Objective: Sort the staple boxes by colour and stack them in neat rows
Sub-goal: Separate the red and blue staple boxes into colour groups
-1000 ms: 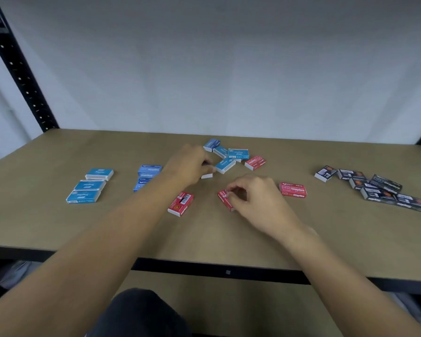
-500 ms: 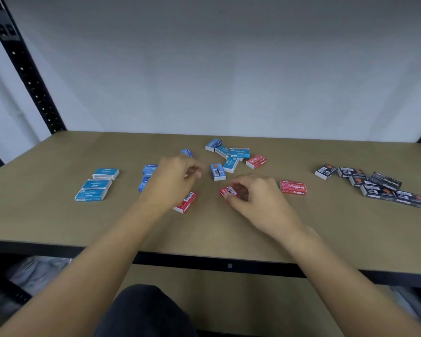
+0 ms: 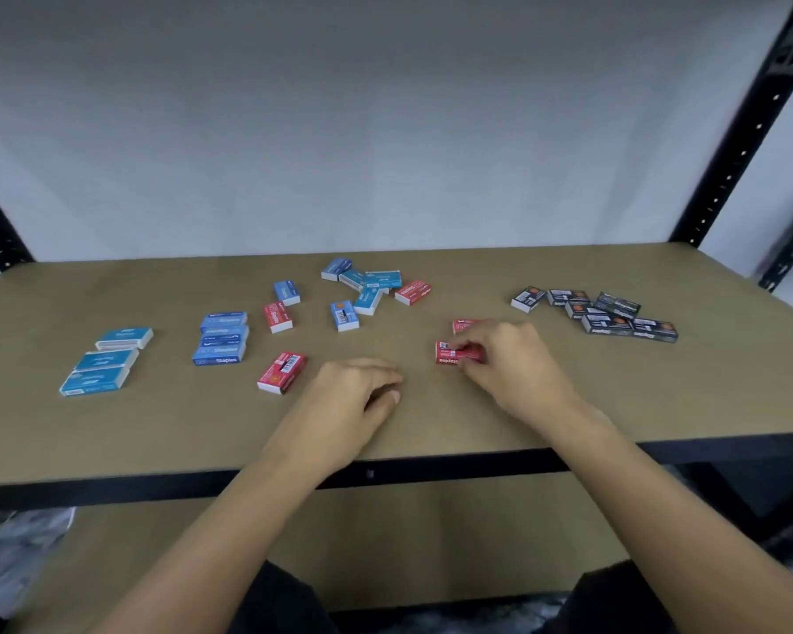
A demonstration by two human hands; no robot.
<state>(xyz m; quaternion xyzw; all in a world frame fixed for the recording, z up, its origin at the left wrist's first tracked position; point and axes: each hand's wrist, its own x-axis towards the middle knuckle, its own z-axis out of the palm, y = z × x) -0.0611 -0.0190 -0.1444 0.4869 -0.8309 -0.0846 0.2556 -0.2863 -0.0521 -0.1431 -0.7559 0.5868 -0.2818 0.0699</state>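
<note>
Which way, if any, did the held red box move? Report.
Yes. The red box in the right hand moved right, toward the black boxes.

Five red staple boxes (image 3: 281, 372) lie on the one tabletop (image 3: 156, 427), counting the red staple box (image 3: 454, 353) in the grip of the right hand (image 3: 513, 372) and another half hidden behind it. Three light blue staple boxes (image 3: 106, 359) sit at far left. The darker blue row (image 3: 220, 340) holds three or four; blur hides which. Six loose blue boxes (image 3: 344, 315) lie mid-table. The black staple boxes (image 3: 607, 323) number six. There are two hands, counting the left hand (image 3: 349, 395).
</note>
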